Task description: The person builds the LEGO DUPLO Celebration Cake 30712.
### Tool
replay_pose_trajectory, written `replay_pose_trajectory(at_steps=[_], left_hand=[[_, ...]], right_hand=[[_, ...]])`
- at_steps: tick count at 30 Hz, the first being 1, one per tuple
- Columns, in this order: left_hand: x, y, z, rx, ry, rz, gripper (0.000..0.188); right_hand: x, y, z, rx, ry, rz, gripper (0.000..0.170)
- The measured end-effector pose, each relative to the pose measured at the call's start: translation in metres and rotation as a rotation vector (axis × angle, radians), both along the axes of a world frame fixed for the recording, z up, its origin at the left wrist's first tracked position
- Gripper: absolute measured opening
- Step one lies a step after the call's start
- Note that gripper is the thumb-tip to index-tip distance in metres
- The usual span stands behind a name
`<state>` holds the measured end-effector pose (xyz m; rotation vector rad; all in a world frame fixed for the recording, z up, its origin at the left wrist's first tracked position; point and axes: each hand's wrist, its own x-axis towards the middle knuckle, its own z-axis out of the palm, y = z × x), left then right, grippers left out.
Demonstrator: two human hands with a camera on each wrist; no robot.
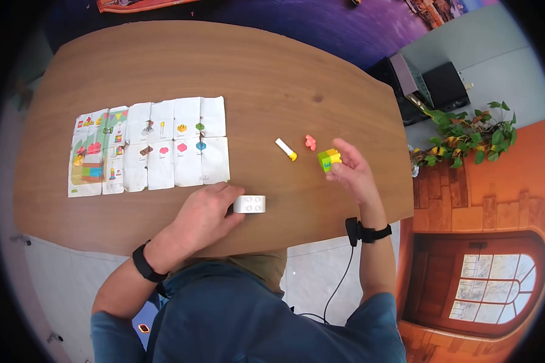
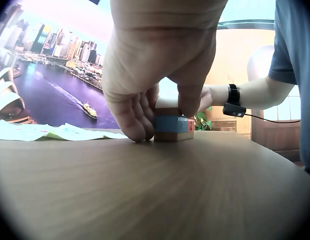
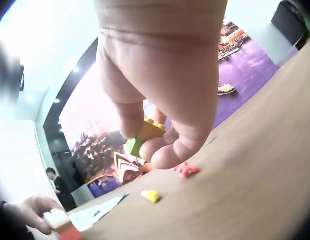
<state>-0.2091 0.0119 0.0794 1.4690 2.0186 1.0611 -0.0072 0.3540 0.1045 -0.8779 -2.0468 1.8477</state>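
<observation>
The left hand (image 1: 203, 215) holds a block stack (image 1: 250, 204) with its thumb on one side and its fingers on the other, so that hand is only as wide as the blocks. The stack stands upright on the brown table (image 1: 272, 78), near the edge by the person's tummy. Its top is white with round bumps (four of them, like little buttons), and lower down there is blue with a bit of red next to it. The right hand (image 1: 354, 172) is up over the right part of the table, and it pinches a green and yellow block (image 1: 329, 160) between its thumb and fingers. The green side has a mark on it, too small to read for sure. Near that block, a pink piece (image 1: 310, 142) lies on the table, and just beside it is a white stick with a yellow end (image 1: 284, 147). A big paper (image 1: 157, 163) with folds and colored pictures lies on the left part of the table, near the left hand. There is a black band on each wrist.
</observation>
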Motion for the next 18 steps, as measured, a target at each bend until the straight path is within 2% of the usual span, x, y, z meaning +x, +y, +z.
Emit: replay_pose_trajectory(at_steps=[2,7,9,13,15,18], left_hand=[[0.000,0.000,0.003,-0.018,0.002,-0.001,0.050],[0.003,-0.001,0.015,0.015,-0.013,0.043,0.069],[0.007,0.001,0.016,0.166,0.138,0.112,0.074],[0.014,0.013,0.024,0.283,0.060,0.139,0.067],[0.017,0.018,0.025,0.397,-0.089,0.087,0.059],[0.018,0.018,0.026,0.385,-0.146,0.083,0.051]], right_hand=[[0.002,-0.020,0.007,-0.283,0.123,0.169,0.054],[-0.011,-0.065,0.011,-0.375,0.132,0.270,0.052],[-0.015,-0.074,0.005,-0.375,0.129,0.347,0.051],[-0.028,-0.098,0.007,-0.488,0.124,0.392,0.047],[-0.034,-0.108,0.008,-0.527,0.173,0.436,0.044],[-0.036,-0.117,0.013,-0.452,0.169,0.407,0.044]])
